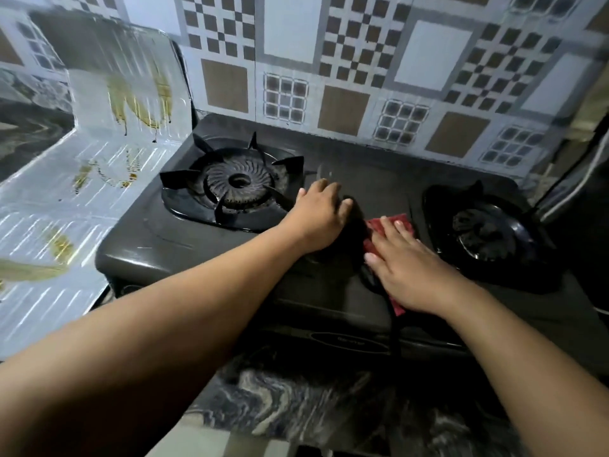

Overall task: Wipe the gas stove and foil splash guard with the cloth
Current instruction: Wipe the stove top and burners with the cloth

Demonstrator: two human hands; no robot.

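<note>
Over the marbled worktop (296,400) at the frame's bottom, the right hand (408,268) presses flat on the red cloth (400,225) at centre; firm overlapping strokes between burners should serve best. The left hand (321,216) rests open on the black gas stove (184,239). At upper left, the foil splash guard (99,159) shows yellow-brown drips.

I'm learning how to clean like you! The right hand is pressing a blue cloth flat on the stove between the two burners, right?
Almost. The cloth is red, not blue. The head view shows the right hand pressing it flat on the stove between the two burners.
</note>
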